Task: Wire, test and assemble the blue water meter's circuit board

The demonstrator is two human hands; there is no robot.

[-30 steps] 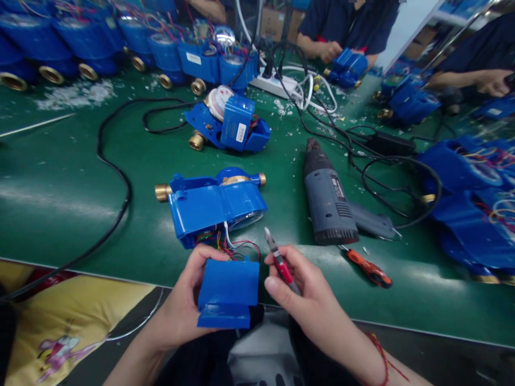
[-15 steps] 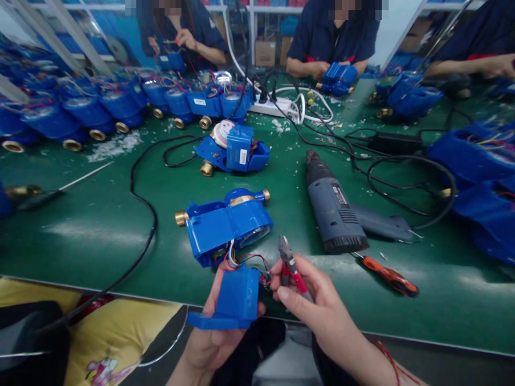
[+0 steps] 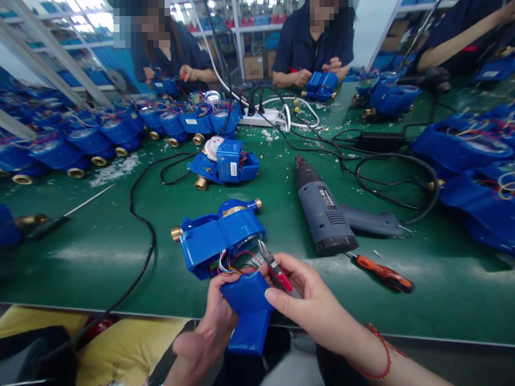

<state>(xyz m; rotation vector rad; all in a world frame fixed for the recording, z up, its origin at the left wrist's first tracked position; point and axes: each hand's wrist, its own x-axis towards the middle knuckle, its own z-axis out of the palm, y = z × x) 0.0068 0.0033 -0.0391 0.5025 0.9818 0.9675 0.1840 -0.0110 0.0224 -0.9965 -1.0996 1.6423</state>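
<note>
My left hand (image 3: 219,311) is closed on a blue plastic cover (image 3: 250,316), an angled piece held at the table's front edge. Thin coloured wires (image 3: 227,262) run from behind the cover towards a blue water meter (image 3: 223,233) with brass threaded ends, lying on its side just beyond. In my right hand (image 3: 298,289) is a pair of red-handled cutting pliers (image 3: 277,268), its jaws pointing up and left near the wires. My right fingertips are close against the cover's right edge; whether they also hold a wire I cannot make out.
A grey heat gun (image 3: 325,214) and an orange screwdriver (image 3: 384,273) lie to the right. Another blue meter (image 3: 227,161) sits farther back. Rows of meters line the left (image 3: 84,145) and right (image 3: 478,187). Black cables (image 3: 151,236) cross the green table (image 3: 96,262). Co-workers sit opposite.
The cover has turned and tilted in my left hand. The pliers moved right, then back left, closer to the wires and cover. The head view has tipped up, showing more of the co-workers.
</note>
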